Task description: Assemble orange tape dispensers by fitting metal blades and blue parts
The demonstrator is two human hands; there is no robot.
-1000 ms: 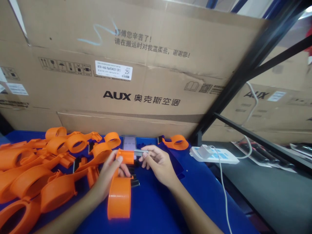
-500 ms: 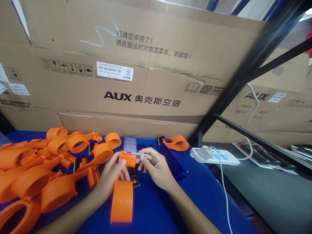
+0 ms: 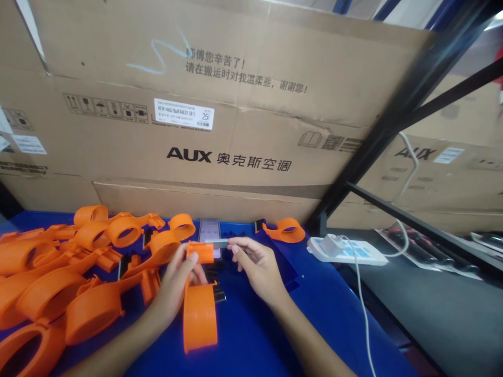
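Observation:
My left hand (image 3: 184, 272) is closed around the narrow block end of an orange plastic tape dispenser (image 3: 200, 317), whose wide ring hangs below the fingers. A flat grey metal blade (image 3: 218, 244) with what looks like a toothed upper edge juts out to the right from the top of that block. Thumb and fingers of my right hand (image 3: 253, 264) pinch the blade's free end. Beneath the hands lie small black pieces (image 3: 220, 296), partly hidden by the dispenser.
Several more orange dispensers (image 3: 94, 309) are heaped at the left, and one dispenser (image 3: 288, 230) lies at the back right. A phone (image 3: 209, 228) rests behind my hands. To the right are a power strip (image 3: 353, 252) and a black rack post (image 3: 361, 141). Cardboard (image 3: 236, 193) stands behind.
The dispenser's block has shifted slightly left and up, and its ring has swung a little right. More of the blade shows between the block and my right fingers.

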